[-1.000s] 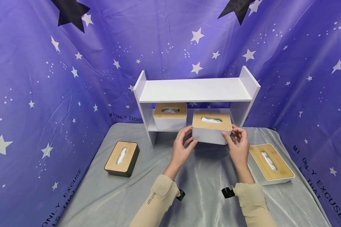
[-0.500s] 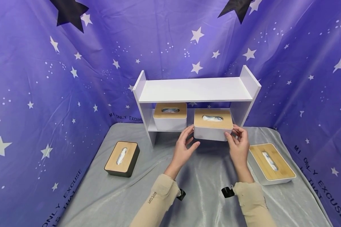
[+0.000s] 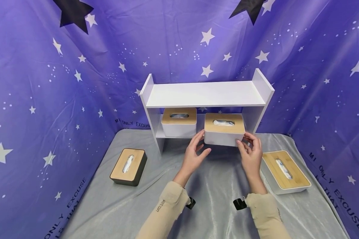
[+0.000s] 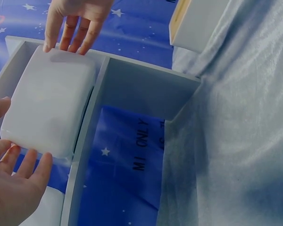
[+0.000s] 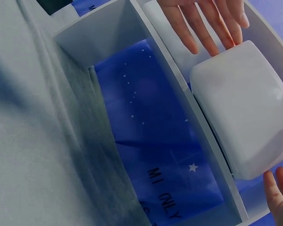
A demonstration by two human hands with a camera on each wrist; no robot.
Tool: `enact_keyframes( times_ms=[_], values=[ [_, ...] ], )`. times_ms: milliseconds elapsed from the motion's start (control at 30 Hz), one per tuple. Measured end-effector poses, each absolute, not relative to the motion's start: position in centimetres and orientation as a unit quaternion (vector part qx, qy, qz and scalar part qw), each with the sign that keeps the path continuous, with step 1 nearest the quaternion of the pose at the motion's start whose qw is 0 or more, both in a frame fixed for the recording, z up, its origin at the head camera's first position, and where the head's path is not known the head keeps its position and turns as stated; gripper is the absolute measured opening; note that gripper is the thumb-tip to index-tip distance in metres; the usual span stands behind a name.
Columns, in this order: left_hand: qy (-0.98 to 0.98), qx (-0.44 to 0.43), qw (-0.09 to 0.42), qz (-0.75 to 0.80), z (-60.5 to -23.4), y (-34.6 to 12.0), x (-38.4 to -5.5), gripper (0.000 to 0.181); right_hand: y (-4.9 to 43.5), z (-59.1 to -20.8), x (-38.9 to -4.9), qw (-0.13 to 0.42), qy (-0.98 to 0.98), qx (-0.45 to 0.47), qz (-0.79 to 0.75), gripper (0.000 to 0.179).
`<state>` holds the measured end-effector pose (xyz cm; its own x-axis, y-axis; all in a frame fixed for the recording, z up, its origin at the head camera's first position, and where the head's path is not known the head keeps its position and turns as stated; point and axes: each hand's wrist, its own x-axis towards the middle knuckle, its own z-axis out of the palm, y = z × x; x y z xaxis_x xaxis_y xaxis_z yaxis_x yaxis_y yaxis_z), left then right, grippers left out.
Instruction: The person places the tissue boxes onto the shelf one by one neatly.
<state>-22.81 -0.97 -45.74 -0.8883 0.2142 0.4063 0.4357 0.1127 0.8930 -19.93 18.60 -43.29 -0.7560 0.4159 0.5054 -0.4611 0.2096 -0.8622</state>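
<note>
Pinching the held tissue box (image 3: 224,138) at its right end with the right grip (image 3: 251,156), with thumb in front and fingers round the corner; touching the opposite end with the left grip (image 3: 192,159), with fingers nearly straight and thumb apart from the box. Holding it up at the right half of the lower shelf (image 3: 200,125), so as to jut past the front edge (impossible to tell whether resting on the board or hanging just above). Apparently done: placing the shelved tissue box (image 3: 179,130), standing upright inside the left half, near the held one but apart. Not yet done, judging by the overhang: seating the held one wholly inside. Lying untouched on the grey cloth (image 3: 155,205): at left, a dark tissue box (image 3: 122,166); at right, a pale tissue box (image 3: 297,176). Probably about halfway, if counting all four.
</note>
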Motion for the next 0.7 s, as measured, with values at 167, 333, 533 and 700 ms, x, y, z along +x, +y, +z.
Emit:
enact_keyframes(
  times_ms=[167,333,533,700],
  values=[
    [-0.735,-0.224,0.080,-0.635,-45.8,-0.8,-23.0,0.067,18.5,-43.4,-19.9,0.345,-0.709,0.029,0.615,0.048],
    [-0.733,-0.224,0.079,-0.638,-45.7,-0.8,-23.2,0.066,18.5,-43.5,-19.8,0.340,-0.708,0.033,0.618,0.051],
    [-0.745,-0.219,0.074,-0.626,-45.5,-0.7,-23.6,0.068,18.6,-43.8,-19.9,0.332,-0.708,0.036,0.623,0.049],
    [-0.749,-0.219,0.070,-0.621,-45.5,-0.5,-24.1,0.069,18.7,-44.0,-20.0,0.323,-0.712,0.033,0.622,0.048]
  ],
)
